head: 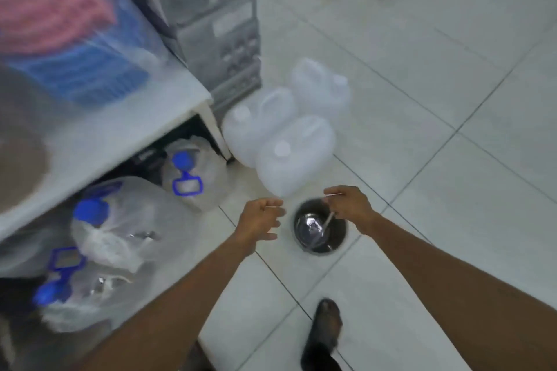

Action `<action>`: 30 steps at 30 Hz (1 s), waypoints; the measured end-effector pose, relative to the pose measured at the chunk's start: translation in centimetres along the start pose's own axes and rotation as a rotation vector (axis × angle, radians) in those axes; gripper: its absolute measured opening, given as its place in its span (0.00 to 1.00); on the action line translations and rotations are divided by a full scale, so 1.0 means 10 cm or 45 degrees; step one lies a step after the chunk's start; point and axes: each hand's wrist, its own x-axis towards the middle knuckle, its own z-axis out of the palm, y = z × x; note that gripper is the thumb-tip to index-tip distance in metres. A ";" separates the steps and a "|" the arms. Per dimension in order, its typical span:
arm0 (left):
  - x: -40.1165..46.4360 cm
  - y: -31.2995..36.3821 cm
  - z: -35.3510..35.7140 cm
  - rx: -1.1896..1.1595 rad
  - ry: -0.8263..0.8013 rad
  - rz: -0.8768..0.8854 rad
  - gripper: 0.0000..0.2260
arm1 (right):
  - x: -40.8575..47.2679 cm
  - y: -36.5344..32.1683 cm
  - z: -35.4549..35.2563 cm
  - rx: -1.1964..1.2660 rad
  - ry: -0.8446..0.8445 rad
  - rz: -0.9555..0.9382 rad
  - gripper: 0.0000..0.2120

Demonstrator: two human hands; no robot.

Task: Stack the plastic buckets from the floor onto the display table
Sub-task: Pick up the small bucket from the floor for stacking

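1. Jugs (pixel 294 156) of white plastic stood in a cluster of three on the tiled floor (pixel 452 99), just beside the counter (pixel 120 141) leg, caps up and toward the viewer; the view was blurred.
2. The nearest jug's long axis ran from lower left to upper right, its cap at the near end.
3. A dark bucket (pixel 320 227) stood upright on the floor just in front of the jugs, mouth up, shiny inside.
4. The right hand (pixel 349 205) hovered over the bucket's rim, fingers curled, pinching a thin pale handle that ran down into the bucket.
5. The left hand (pixel 260 221) was held just left of the bucket, fingers loosely curled and slightly spread, gripping nothing I could make out.
6. Bags (pixel 120 226) with blue-capped items lay under the counter.
7. A dark-shod foot (pixel 324 331) stood on the floor below the bucket.
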 end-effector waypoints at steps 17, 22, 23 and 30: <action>2.80 -1.78 1.29 0.133 0.306 -0.334 0.22 | 2.36 2.30 0.30 0.312 -0.052 0.467 0.09; 2.26 -1.55 0.95 0.045 0.378 -0.286 0.20 | 1.89 1.83 0.30 0.485 -0.062 0.408 0.14; 2.03 -1.43 0.81 0.010 0.403 -0.252 0.20 | 1.70 1.62 0.30 0.500 -0.093 0.379 0.20; 0.29 -0.84 -0.35 -0.216 0.609 -0.039 0.11 | 0.04 0.09 0.42 0.363 -0.389 0.121 0.44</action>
